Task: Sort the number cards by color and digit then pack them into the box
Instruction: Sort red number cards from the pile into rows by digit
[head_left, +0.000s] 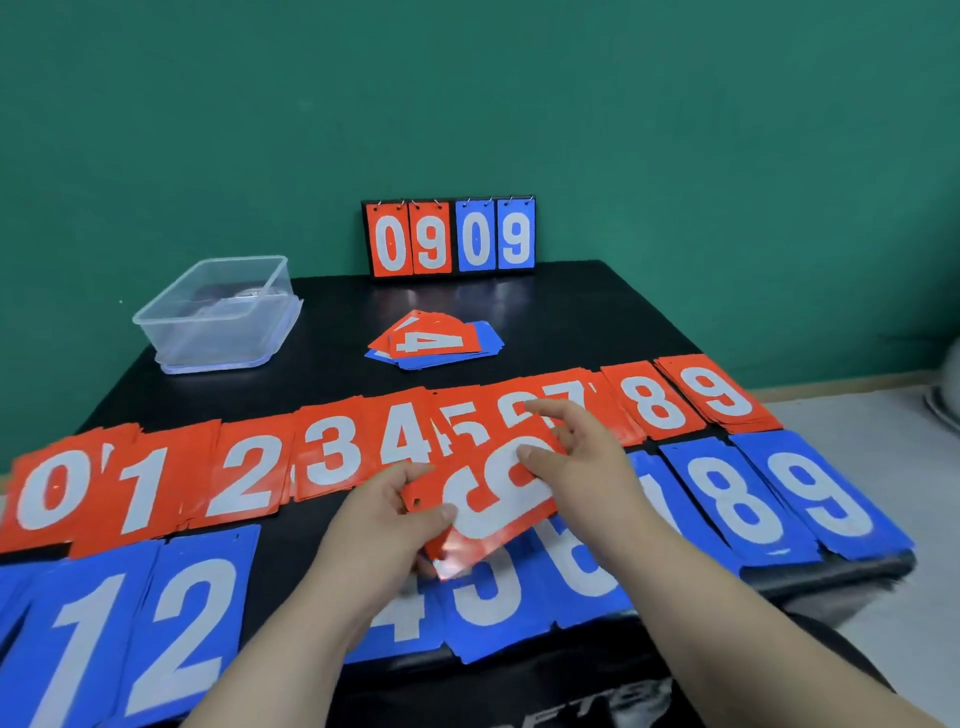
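The box (218, 312) stands far to the left behind the grip. I see my left hand (384, 514) pinching the red cards (498, 499) at their left end, thumb on top. My right hand (576, 457) lays straight fingers on their right end.

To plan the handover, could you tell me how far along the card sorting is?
Red row and blue row lie sorted by digit. The left hand grips a red card, the right hand touching it. The loose pile is unsorted; the box holds no cards.
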